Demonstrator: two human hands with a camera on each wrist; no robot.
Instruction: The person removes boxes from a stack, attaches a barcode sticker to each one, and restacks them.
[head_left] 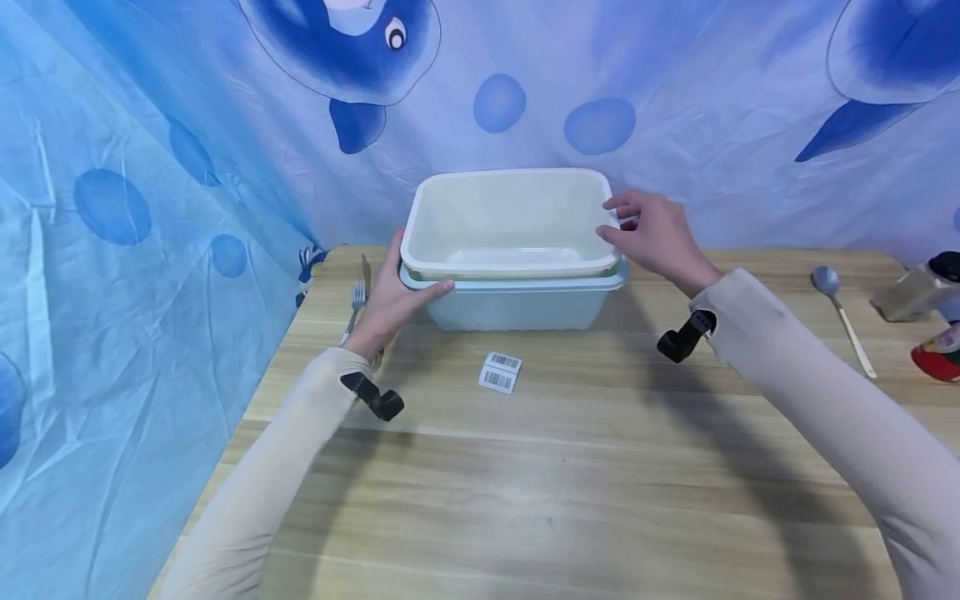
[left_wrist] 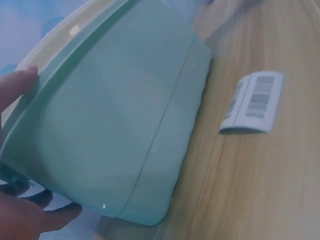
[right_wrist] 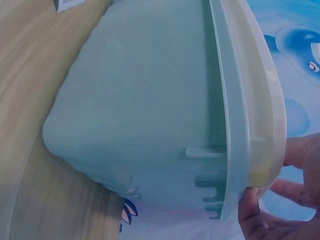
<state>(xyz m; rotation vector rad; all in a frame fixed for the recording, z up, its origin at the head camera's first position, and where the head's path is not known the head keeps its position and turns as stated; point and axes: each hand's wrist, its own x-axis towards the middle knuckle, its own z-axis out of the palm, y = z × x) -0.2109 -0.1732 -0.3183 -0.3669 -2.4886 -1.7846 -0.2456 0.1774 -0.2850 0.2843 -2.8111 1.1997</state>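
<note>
Seemingly, the left hand and right hand are pinching the cream tub's rim with curled fingers, so the nested green tub is risking lifting along and dropping.

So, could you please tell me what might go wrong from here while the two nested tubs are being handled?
1. The cream tub sits nested inside the pale green tub; the left hand and right hand hold only the rims, so lifting may drag both tubs up together, and the lower one could drop.
2. The fork lies right beside the left hand and could get knocked.
3. The barcode label lies just in front and may be swept away.
</note>
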